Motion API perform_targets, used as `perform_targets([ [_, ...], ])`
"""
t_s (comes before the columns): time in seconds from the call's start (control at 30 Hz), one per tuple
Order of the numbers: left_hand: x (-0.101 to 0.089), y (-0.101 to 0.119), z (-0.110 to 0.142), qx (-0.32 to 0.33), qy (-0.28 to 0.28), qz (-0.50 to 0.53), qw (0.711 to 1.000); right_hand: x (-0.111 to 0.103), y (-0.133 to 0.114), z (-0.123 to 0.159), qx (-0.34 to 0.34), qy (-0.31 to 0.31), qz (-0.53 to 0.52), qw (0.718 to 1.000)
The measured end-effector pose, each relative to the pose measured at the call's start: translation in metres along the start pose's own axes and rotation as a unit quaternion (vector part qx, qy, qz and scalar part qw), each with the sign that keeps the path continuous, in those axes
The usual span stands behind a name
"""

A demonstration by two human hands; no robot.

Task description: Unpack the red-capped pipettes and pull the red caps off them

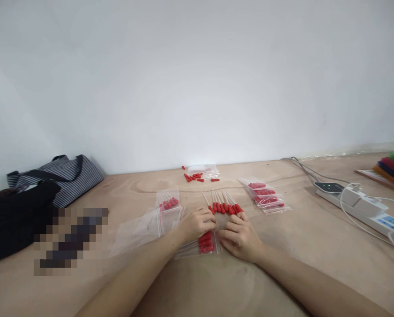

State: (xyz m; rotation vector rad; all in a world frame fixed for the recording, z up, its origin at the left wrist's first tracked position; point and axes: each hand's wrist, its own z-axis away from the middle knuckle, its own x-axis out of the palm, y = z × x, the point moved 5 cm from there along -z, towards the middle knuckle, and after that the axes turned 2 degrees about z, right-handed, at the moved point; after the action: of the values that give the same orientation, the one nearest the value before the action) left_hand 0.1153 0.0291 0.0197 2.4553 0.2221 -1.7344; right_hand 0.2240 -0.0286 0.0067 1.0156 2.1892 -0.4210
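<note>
Fanned out in front of my hands is a row of slim droppers [223, 208] with red rubber bulbs towards me and pale stems pointing away. My left hand [197, 224], fingers curled, is closed at the leftmost dropper [210, 209]. At the other end of the row, my right hand [241, 237] has bent fingers closed against the rightmost bulb [239, 208]. Both thumbs are mostly hidden. Beneath and between the hands lies a clear zip bag of red-bulbed droppers [206, 243], partly covered by the left hand and forearm.
Another filled bag [169, 203] and clear bags [137, 229] lie left. Overlapping filled bags [266, 193] lie right. Loose red bulbs [192, 177] and a clear bag [203, 169] sit near the wall. A power strip [378, 215] with cables is right; a striped bag [81, 176] is left.
</note>
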Motion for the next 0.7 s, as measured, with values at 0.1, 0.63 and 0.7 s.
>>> perform_targets([
  [0.1,0.003,0.001,0.003,0.004,0.021,0.022,1.000,-0.002,-0.003,-0.001,-0.045,0.006,0.031,0.998],
  [0.63,-0.004,0.000,0.005,0.003,0.022,0.094,0.995,0.001,-0.010,-0.001,-0.166,0.003,0.096,0.981],
  [0.7,-0.007,0.001,0.005,-0.001,0.026,0.119,0.993,0.003,-0.011,0.001,-0.175,-0.005,0.115,0.978],
])
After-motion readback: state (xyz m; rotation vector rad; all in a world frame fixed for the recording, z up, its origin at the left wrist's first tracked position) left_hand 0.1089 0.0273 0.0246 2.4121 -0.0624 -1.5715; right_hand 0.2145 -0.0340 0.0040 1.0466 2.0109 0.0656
